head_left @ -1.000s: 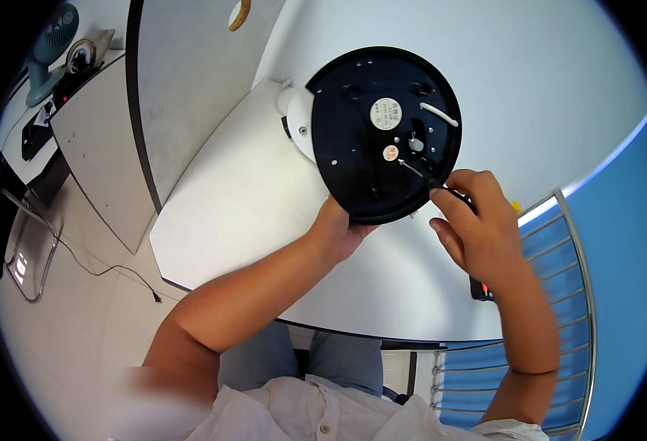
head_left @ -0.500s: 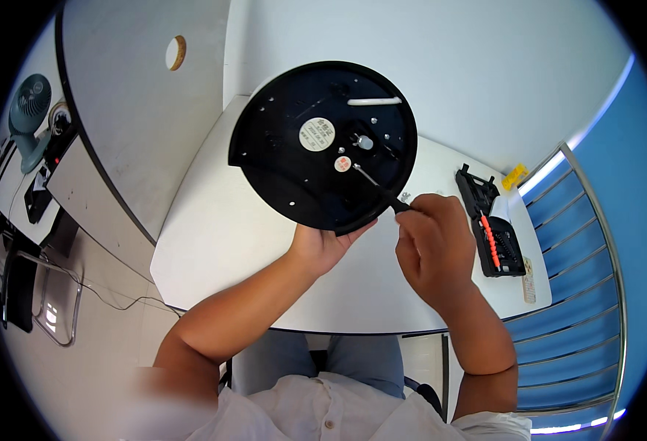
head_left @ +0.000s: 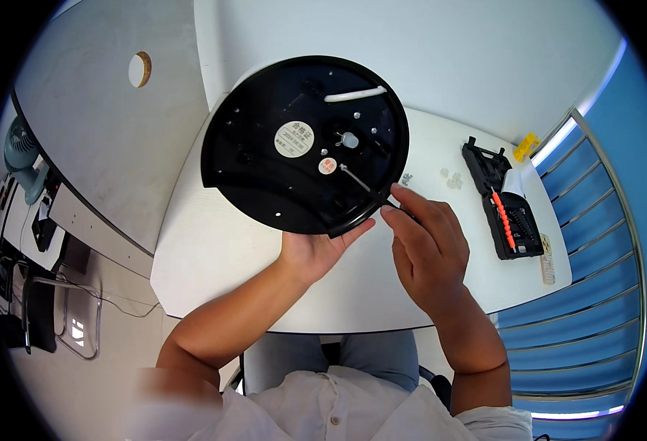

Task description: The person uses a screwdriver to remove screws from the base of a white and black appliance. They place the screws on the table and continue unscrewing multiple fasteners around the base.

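I see the left hand (head_left: 312, 253) grasping a black disc (head_left: 305, 169), the right hand (head_left: 432, 250) pinching a screwdriver (head_left: 364, 184), an open case (head_left: 497, 231) near the white surface's (head_left: 213, 257) right edge.

Office-like room: white desk (head_left: 213, 257), partition (head_left: 95, 140)

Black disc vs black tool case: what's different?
Shape: the black disc is mostly circular; the tool case is boxy and spread open.
Support: the disc is steadied at its lower edge by the left hand; the case lies on the white table.
Contact: the disc has the screwdriver across it, gripped by the right hand; neither hand touches the case.
Shared: both mainly black.
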The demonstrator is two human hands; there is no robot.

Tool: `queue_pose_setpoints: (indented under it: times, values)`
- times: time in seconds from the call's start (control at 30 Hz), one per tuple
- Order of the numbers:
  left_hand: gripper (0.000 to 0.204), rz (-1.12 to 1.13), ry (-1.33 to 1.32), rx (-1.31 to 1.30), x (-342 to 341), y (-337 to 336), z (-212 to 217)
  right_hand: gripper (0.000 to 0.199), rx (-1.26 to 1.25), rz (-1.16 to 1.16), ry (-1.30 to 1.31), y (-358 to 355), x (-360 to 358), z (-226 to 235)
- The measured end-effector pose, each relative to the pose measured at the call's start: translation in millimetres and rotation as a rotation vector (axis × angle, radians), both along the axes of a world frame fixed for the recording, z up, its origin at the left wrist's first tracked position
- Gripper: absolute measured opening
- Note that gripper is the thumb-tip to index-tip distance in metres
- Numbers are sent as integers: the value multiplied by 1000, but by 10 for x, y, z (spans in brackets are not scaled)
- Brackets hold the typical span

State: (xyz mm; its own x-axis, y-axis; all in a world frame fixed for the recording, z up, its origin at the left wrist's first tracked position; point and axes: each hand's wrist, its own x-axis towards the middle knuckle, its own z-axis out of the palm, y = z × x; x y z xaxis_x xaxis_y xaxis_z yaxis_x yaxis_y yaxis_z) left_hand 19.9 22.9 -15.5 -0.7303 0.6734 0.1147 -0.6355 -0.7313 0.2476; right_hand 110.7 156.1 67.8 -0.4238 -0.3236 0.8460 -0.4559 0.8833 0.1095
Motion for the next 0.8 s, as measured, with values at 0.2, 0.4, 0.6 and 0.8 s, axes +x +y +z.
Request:
queue_pose_setpoints:
  times: [0.2, 0.4, 0.6, 0.8]
  values:
    - [59, -46, 27, 74, -29, -5, -83, 34, 2, -40, -27, -54, 62, 20]
    - [54, -55, 82, 107, -40, 3, -120, 33, -41, -94, -69, -149, 91, 62]
    - [51, -45, 76, 91, -21, 7, -138, 30, -64, -249, -107, -298, 137, 108]
    - [52, -27, 70, 28, -6, 11, -113, 27, -137, -243, -55, -267, 96, 73]
